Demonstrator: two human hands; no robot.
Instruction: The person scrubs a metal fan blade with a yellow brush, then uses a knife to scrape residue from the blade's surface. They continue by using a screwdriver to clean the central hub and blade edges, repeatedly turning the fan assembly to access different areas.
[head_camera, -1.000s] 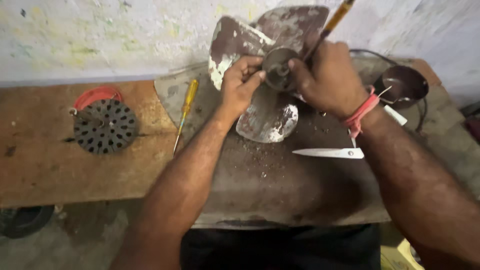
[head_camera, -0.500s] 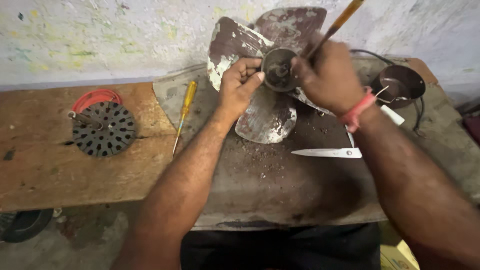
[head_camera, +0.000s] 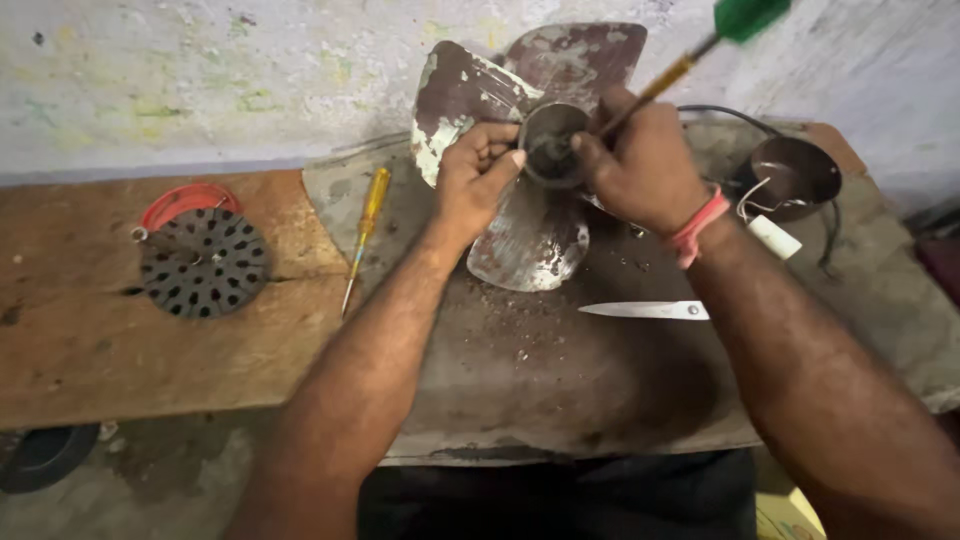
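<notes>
A worn metal fan blade (head_camera: 530, 240) with peeling paint stands tilted on a grey slab (head_camera: 560, 380). My left hand (head_camera: 478, 175) grips the blade beside its round hub (head_camera: 553, 140). My right hand (head_camera: 645, 160), with a pink band at the wrist, holds a screwdriver with a yellow shaft and green handle (head_camera: 700, 50). Its tip sits inside the hub.
A yellow-handled screwdriver (head_camera: 365, 225) lies left of the blade. A perforated black disc (head_camera: 205, 262) with a red ring rests on the wooden bench (head_camera: 90, 330). Scissors (head_camera: 650, 311) lie on the slab. A dark metal cup with wires and a white capacitor (head_camera: 790, 185) sits at right.
The view has shifted slightly and the blade has tipped up a little. My right hand has raised the green-handled screwdriver more steeply into the hub.
</notes>
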